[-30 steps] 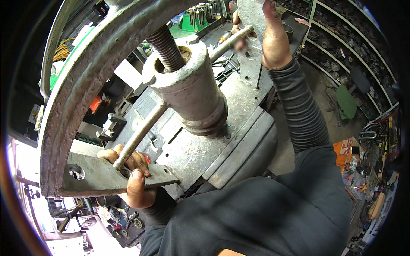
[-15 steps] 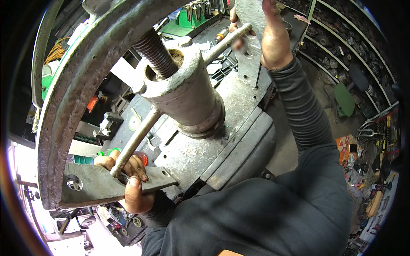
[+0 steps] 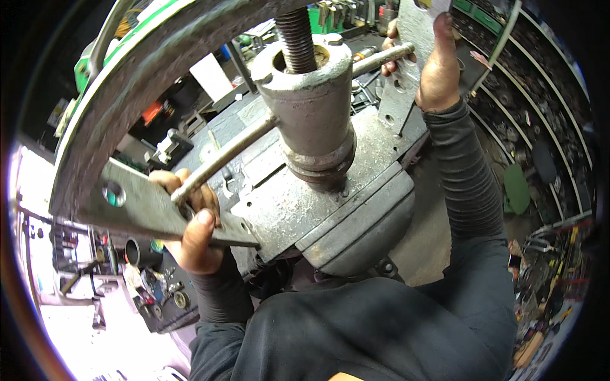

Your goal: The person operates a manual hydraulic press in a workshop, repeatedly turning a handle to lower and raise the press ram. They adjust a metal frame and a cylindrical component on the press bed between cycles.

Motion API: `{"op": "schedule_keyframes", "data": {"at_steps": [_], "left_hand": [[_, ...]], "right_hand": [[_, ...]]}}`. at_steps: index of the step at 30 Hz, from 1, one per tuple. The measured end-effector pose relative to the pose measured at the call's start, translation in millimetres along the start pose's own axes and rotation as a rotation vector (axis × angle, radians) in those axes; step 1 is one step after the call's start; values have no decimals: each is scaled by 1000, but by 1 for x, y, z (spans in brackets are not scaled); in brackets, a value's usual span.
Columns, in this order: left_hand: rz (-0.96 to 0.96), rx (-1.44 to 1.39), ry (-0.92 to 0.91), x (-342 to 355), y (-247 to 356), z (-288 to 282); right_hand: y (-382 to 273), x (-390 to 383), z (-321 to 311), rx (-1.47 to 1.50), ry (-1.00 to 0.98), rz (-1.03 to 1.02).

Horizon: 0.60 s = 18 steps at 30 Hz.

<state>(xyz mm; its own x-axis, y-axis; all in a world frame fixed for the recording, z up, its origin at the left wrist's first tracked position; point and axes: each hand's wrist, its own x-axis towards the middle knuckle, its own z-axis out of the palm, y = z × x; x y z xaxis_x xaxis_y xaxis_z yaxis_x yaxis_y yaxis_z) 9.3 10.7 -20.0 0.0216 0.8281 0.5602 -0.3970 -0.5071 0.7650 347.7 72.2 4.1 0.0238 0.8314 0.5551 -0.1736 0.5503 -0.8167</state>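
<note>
My left hand (image 3: 198, 244) is wrapped round a flat steel bar with holes (image 3: 147, 202), thumb on the near side, fingers over the far side. At the upper right my right hand (image 3: 440, 81) grips a second holed steel bar (image 3: 401, 101), its fingertips showing past the far edge. Between them stands a thick grey cylindrical hub (image 3: 308, 111) with a threaded screw (image 3: 296, 41) rising from its top. A round rod (image 3: 232, 151) sticks out of the hub on both sides, its ends close to my fingers. A heavy curved metal frame (image 3: 124, 111) arches over the left.
Under the hub lies a worn metal bed (image 3: 279, 219) with a rounded block (image 3: 362, 235) at its near edge. Shelves of parts (image 3: 508, 120) line the right. A green tool rack (image 3: 325, 20) stands at the back, and loose parts (image 3: 166, 293) sit at lower left.
The hub, rod and right-hand bar have shifted rightward in view, and the left-hand bar slants more steeply. Both hands keep their hold; my left hand appears higher.
</note>
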Motion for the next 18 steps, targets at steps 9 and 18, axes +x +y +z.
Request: {"op": "schedule_keyframes", "data": {"at_steps": [9,18], "left_hand": [[26,26,-58,7,7,1],[4,25,-74,-2,5,-12]], "right_hand": [[8,-3,13,60,145,1],[2,-4,17,80,48,27]]}}
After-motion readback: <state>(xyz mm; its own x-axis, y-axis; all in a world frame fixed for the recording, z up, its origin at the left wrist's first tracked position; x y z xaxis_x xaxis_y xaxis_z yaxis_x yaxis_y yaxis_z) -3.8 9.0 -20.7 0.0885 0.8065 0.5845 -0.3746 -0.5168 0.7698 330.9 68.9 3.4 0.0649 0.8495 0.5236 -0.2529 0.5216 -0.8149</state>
